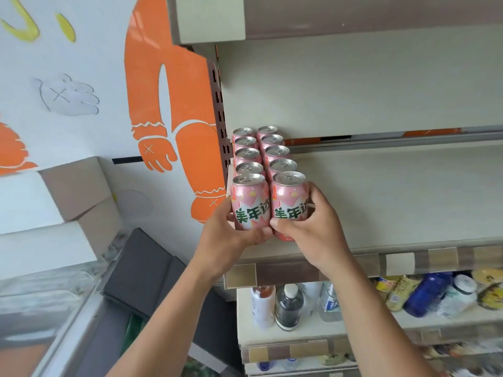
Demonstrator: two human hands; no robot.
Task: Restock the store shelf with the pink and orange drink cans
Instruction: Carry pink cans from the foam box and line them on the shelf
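Observation:
Two rows of pink drink cans with silver tops stand at the left end of a cream store shelf [394,208], running from the back wall to the front edge. My left hand [231,229] wraps the front can of the left row [249,202] from the left side. My right hand [313,227] grips the front can of the right row [290,200] from the right, thumb across its lower label. Both front cans stand upright at the shelf's front edge, touching each other. No orange cans are in view.
To the right of the cans the shelf is bare. A price strip [394,263] runs along its front. The shelf below holds bottles [288,306] and a blue bottle [427,293]. Cardboard boxes [73,197] stand at the left, against an orange and white wall.

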